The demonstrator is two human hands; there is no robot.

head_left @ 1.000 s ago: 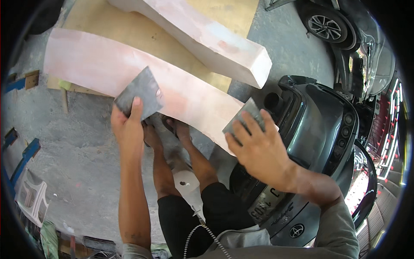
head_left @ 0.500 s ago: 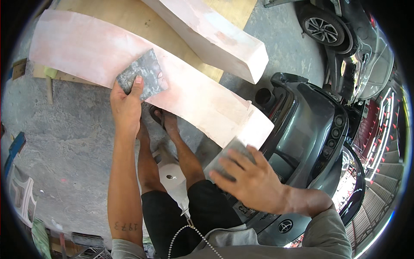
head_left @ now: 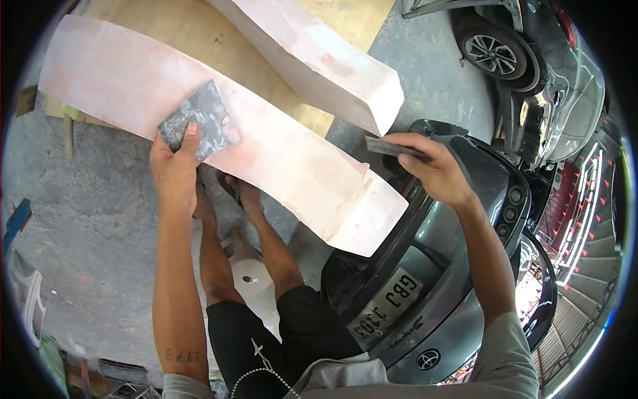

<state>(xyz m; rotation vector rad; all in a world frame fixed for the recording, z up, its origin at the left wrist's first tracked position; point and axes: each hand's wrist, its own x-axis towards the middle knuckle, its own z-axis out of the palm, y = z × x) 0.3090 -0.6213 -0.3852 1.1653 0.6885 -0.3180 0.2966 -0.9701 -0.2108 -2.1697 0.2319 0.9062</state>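
In my left hand (head_left: pixel 174 166) is a square grey mixing plate (head_left: pixel 199 114), gripped at its near corner with the thumb on top. A small dab of pink putty (head_left: pixel 230 128) sits near its right edge. The plate hangs over the near edge of a long curved panel (head_left: pixel 279 149), whose surface is whitish with pink smears. My right hand (head_left: pixel 438 169) pinches a thin grey putty spreader (head_left: pixel 395 147), seen nearly edge-on. It is held beyond the panel's right end, apart from it.
A second whitish panel (head_left: pixel 332 73) lies farther back on a plywood sheet (head_left: pixel 193 33). Close at the right stands a dark grey car's rear (head_left: pixel 452 259). Another car's wheel (head_left: pixel 495 53) shows at the far right. A pale plastic stool (head_left: pixel 249 276) stands between my legs.
My right hand has moved away from the panel's near right end, farther back and to the right. The spreader has turned from its broad face to edge-on. My left hand keeps hold of the plate.
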